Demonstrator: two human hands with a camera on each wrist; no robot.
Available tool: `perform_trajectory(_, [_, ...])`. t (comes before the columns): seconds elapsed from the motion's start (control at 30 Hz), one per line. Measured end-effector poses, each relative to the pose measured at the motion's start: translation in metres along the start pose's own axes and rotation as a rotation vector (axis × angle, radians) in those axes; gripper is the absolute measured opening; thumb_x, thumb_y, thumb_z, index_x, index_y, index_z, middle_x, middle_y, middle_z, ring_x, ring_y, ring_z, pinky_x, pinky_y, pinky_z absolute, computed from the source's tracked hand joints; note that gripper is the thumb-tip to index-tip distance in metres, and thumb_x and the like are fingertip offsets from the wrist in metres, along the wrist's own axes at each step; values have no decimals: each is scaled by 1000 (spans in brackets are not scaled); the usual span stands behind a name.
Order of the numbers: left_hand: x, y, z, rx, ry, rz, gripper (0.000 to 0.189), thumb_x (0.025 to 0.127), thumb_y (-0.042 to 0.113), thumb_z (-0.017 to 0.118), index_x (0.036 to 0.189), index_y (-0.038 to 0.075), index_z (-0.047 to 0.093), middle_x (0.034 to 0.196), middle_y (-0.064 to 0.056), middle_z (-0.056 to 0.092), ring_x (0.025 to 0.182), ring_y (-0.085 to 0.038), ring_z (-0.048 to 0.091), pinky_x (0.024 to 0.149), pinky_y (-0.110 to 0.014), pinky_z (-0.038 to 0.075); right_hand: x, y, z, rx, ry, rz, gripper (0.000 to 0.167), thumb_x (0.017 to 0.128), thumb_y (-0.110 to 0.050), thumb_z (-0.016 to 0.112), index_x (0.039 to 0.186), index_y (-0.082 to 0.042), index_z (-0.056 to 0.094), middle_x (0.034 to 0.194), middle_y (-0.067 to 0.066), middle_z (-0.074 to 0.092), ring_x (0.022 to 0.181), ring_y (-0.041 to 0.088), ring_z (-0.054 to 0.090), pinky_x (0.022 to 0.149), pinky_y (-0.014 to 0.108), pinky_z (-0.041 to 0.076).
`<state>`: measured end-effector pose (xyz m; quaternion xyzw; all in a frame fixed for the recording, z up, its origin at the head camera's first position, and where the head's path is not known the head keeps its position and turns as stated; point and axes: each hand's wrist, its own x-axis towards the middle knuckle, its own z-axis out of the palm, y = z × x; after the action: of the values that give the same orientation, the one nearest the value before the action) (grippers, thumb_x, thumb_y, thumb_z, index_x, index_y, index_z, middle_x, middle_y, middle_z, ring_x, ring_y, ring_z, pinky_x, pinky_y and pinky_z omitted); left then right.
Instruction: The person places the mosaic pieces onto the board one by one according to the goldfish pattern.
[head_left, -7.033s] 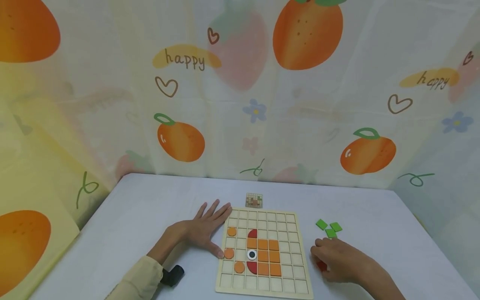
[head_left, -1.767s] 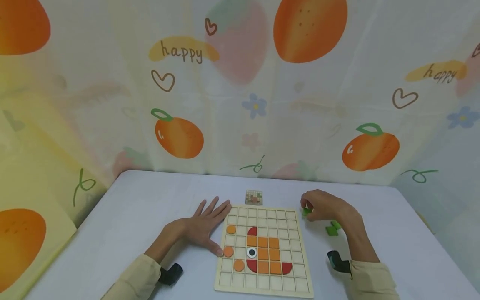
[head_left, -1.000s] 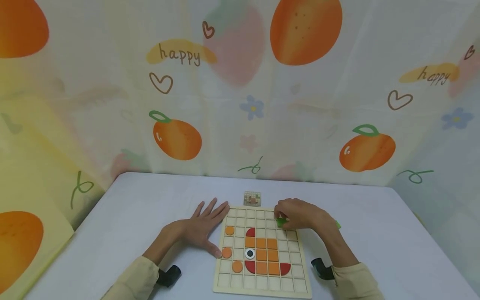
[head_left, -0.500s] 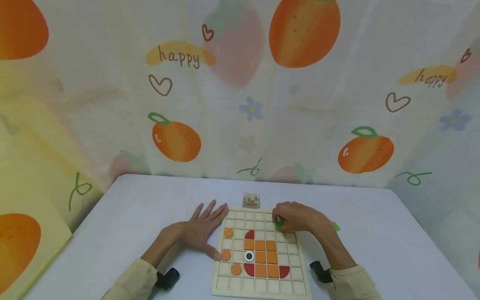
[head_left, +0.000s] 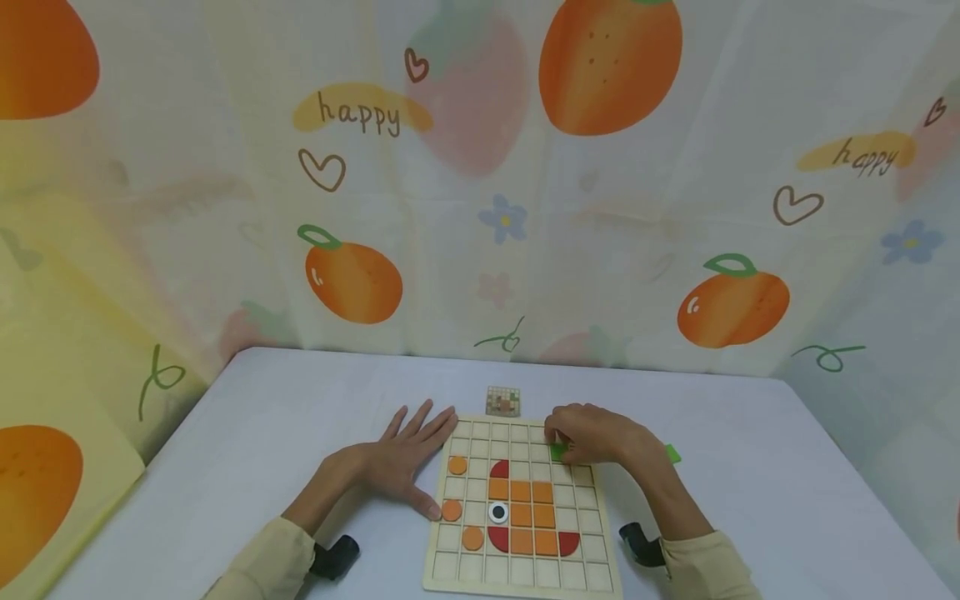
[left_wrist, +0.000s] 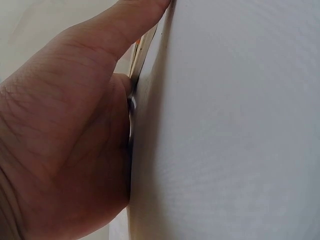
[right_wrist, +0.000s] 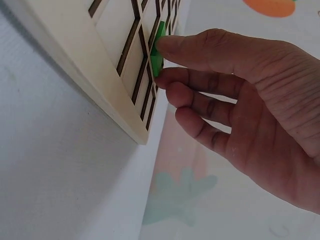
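My left hand (head_left: pixel 393 467) lies spread at the left edge of a wooden grid board (head_left: pixel 572 575), its thumb and fingertips touching the rim. Seen from the left wrist, that hand (left_wrist: pixel 65 135) is flat on the white surface. With thumb and forefinger, my right hand (head_left: pixel 596 435) pinches a green square tile (head_left: pixel 557 452) at a cell in the board's upper right. The right wrist view shows this green tile (right_wrist: pixel 157 62) slightly tilted in the grid, partly behind the thumb. Orange square tiles (head_left: pixel 543 492), red rounded pieces (head_left: pixel 569 544), orange discs (head_left: pixel 472 538) and an eye disc (head_left: pixel 498 512) sit in cells.
A small patterned card (head_left: pixel 502 401) lies just behind the board. Another green tile (head_left: pixel 672 453) shows partly behind the right wrist. Black wrist cameras (head_left: pixel 336 557) are strapped at both sleeves. A fruit-printed cloth (head_left: pixel 450 250) hangs behind the white table (head_left: pixel 300 392).
A red piece has been added at the lower right of the orange tiles. My right hand has brought a green tile from the table onto the board. The left hand stays put.
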<state>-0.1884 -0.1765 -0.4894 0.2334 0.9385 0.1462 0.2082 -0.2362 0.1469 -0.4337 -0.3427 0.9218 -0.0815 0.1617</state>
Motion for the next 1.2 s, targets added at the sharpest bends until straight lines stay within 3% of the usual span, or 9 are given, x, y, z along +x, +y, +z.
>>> perform_trajectory(0.37, [2,1,0,10,15,-8,135,73,74,80,170,18,4,180,-2,-4,165,-37,-15,130,-66,-9,-7,11,-10,59,36,4,19,97,-12,71,115,-11,71,84,-4,58,79,12,52,72,27,47])
perform_trajectory(0.67, [1,2,-1,22,9,-6,135,73,76,79,170,18,4,180,-2,-4,165,-37,-14,130,-66,-9,-28,28,-27,95,91,-1,20,98,-12,70,117,-7,69,81,-3,57,76,9,50,67,22,45])
perform_trajectory(0.97, [4,0,0,28,9,-2,134,74,76,78,170,18,3,180,-2,-5,165,-37,-14,131,-65,-9,-52,50,-40,144,118,55,23,98,-10,71,119,-3,67,80,-1,58,73,10,51,66,24,47])
perform_trajectory(1.2, [2,0,0,8,1,4,137,72,79,77,170,17,4,180,-4,-5,165,-38,-16,130,-65,-12,-61,62,-42,137,88,106,21,97,-7,69,118,-3,67,82,0,58,76,11,52,69,25,48])
